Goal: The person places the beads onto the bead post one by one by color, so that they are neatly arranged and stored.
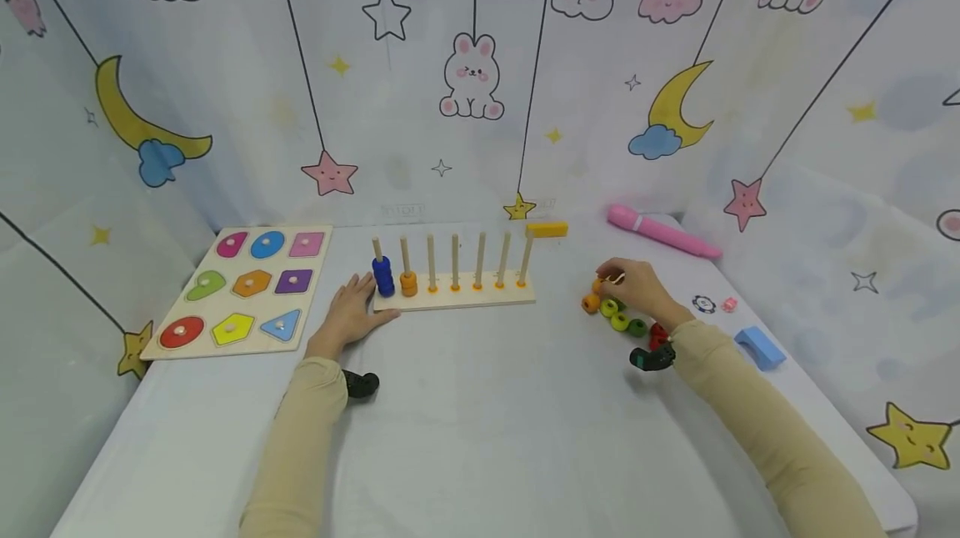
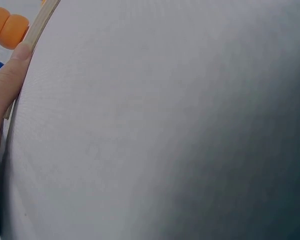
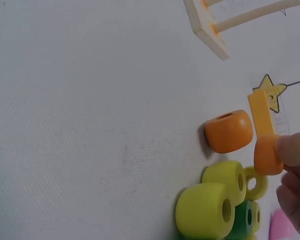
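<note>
Head view: the left hand (image 1: pixel 351 314) lies flat, fingers straight, against the peg board (image 1: pixel 455 296) on the table (image 1: pixel 480 404). The right hand (image 1: pixel 636 286) reaches into loose beads (image 1: pixel 617 317). Only the right wrist view shows its fingertips (image 3: pixel 295 150) pinching an orange bead (image 3: pixel 268 155).

A fingertip (image 2: pixel 20 55) of the left hand (image 2: pixel 2 95) touches the wooden base's edge (image 2: pixel 42 22). Orange beads (image 2: pixel 9 27) sit beside it. White bench (image 2: pixel 165 130) fills the rest.
</note>
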